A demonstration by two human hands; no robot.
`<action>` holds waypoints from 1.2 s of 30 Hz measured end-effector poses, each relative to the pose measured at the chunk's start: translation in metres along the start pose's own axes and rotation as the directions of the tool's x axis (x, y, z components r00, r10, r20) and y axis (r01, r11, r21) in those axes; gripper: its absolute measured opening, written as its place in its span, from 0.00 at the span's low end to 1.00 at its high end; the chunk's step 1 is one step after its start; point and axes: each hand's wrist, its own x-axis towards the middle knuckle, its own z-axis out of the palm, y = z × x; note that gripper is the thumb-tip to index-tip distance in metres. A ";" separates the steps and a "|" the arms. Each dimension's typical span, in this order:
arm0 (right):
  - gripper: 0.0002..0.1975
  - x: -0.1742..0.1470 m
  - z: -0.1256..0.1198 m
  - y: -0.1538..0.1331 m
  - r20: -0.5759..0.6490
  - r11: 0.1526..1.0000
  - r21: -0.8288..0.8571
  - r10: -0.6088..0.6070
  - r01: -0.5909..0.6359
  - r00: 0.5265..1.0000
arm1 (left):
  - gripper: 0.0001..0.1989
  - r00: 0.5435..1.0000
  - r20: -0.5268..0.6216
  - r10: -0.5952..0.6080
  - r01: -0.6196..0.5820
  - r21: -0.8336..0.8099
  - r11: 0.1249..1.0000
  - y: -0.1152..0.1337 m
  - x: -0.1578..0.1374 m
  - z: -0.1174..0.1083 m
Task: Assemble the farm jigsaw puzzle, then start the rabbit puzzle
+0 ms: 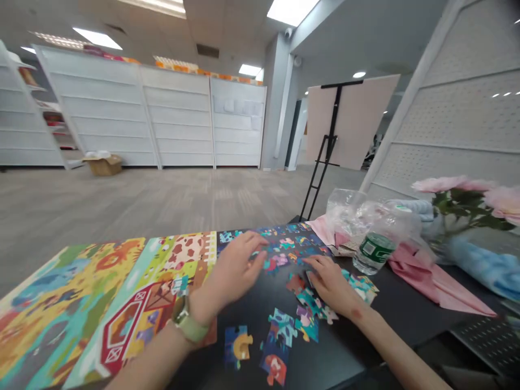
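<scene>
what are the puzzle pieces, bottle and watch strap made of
Puzzle pieces: probably smooth cardboard, being flat with printed pictures. Bottle: likely glossy clear plastic, being see-through with highlights. Watch strap: perhaps matte silicone, plain green without visible weave.

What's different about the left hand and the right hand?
The left hand has a watch at its wrist; the right hand has none. The left hand is nearer the barn picture, while the right hand is nearer the water bottle. Both are bare and reach over the black table.
</scene>
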 end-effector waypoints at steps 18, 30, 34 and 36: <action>0.21 -0.067 0.052 -0.111 -0.139 0.999 0.045 0.015 -0.009 0.990 | 0.20 0.857 0.395 -0.331 0.146 0.429 0.891 0.011 -0.102 -0.005; 0.16 -0.022 0.001 -0.113 -0.013 0.987 -0.001 0.158 -0.158 0.987 | 0.27 0.836 0.488 -0.251 0.065 0.366 0.928 0.023 -0.106 0.032; 0.17 -0.037 0.001 -0.095 0.015 0.979 0.043 0.199 -0.200 0.980 | 0.29 0.811 0.544 -0.217 0.022 0.342 0.939 0.029 -0.097 0.054; 0.21 -0.040 0.004 -0.100 0.019 0.981 0.078 0.178 -0.179 0.984 | 0.29 0.811 0.544 -0.217 0.033 0.328 0.944 0.031 -0.091 0.059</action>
